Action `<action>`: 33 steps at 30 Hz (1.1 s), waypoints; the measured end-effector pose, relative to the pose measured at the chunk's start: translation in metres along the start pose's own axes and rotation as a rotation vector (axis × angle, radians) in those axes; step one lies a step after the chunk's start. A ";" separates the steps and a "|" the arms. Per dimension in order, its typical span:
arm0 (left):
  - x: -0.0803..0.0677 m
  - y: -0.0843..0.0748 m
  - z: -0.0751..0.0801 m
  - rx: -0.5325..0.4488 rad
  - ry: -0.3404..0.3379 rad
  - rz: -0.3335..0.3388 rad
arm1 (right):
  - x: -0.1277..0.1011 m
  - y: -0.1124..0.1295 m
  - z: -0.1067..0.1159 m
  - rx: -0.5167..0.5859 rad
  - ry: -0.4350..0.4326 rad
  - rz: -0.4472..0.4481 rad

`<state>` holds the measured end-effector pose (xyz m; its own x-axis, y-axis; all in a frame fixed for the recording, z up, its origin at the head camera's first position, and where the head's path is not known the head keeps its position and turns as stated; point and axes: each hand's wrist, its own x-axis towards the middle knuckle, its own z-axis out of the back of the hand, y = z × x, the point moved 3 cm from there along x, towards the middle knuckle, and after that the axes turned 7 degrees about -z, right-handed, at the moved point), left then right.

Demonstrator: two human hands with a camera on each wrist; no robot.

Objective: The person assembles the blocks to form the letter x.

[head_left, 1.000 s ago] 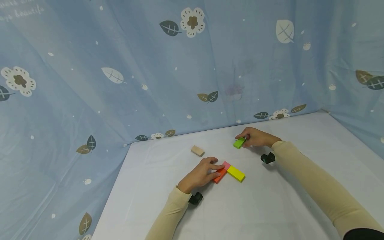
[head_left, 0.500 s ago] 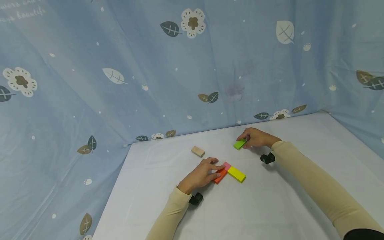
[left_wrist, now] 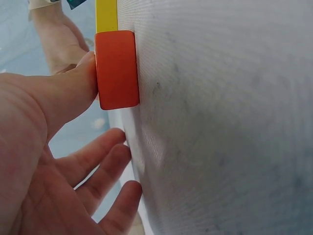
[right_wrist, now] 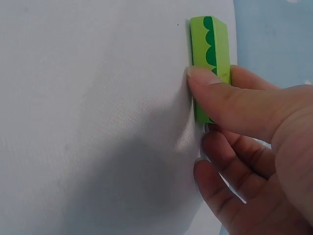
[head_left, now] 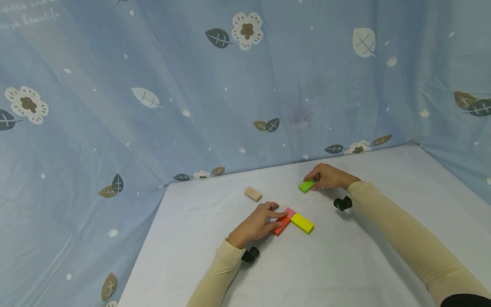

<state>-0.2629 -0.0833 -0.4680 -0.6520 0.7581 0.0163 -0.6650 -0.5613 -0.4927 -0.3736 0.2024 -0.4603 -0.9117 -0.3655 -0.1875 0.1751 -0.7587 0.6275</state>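
Just right of the frame's centre, the right hand (head_left: 330, 177) pinches a green block (head_left: 306, 185) between thumb and fingers, on the white worktop (head_left: 345, 264). Lower and to the left, the left hand (head_left: 255, 224) lies with relaxed fingers, thumb against an orange block (head_left: 281, 224); pink (head_left: 290, 212) and yellow (head_left: 302, 223) blocks touch it. A tan block (head_left: 252, 194) sits apart, up-left.

Cream long sleeves (head_left: 399, 230) — small black wrist cameras (head_left: 342, 203) strapped beneath
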 end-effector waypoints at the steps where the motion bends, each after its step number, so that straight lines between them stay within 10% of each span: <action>1: 0.000 0.000 0.000 -0.002 0.000 0.001 | 0.000 0.000 0.000 0.000 0.001 0.000; 33: 0.000 0.001 -0.001 -0.001 0.012 0.019 | -0.006 0.007 -0.006 -0.016 0.055 0.072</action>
<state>-0.2634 -0.0837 -0.4697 -0.6604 0.7509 -0.0034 -0.6517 -0.5755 -0.4940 -0.3641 0.1960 -0.4594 -0.8747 -0.4485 -0.1838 0.2462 -0.7377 0.6287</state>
